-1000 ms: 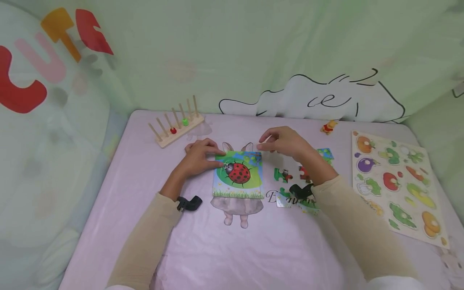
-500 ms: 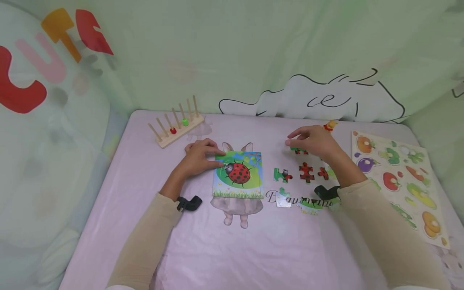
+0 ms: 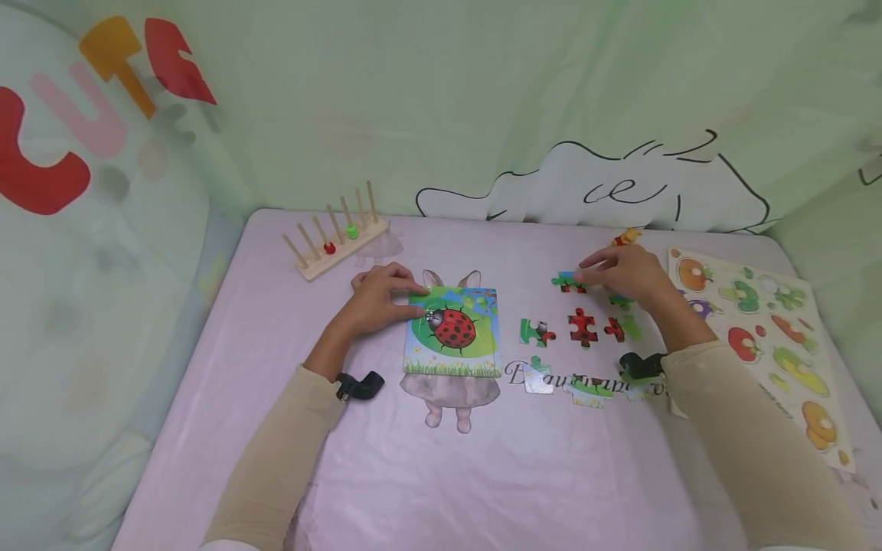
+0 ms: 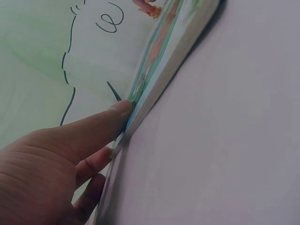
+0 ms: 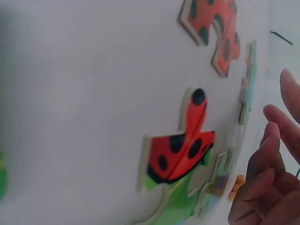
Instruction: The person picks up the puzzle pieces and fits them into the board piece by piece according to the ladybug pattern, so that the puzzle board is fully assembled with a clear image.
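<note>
A square ladybug puzzle board lies flat in the middle of the table. My left hand holds it at the upper left corner; in the left wrist view the thumb lies over the edge and the other fingers are bent beside it. My right hand is over the far right puzzle pieces, its fingertips beside a blue, green and red piece. Nothing shows between its fingers in the right wrist view. A red centre piece, a green and red piece and a red tail piece lie nearby.
A wooden peg rack with a red and a green bead stands back left. A small bear figure sits behind my right hand. The vegetable board lies at right, partly covered by my right sleeve. More pieces, such as a grassy one, lie nearer me.
My right hand has moved right, from beside the ladybug board's upper right corner to the far right pieces, uncovering the red centre piece. My left hand stays at the board's corner.
</note>
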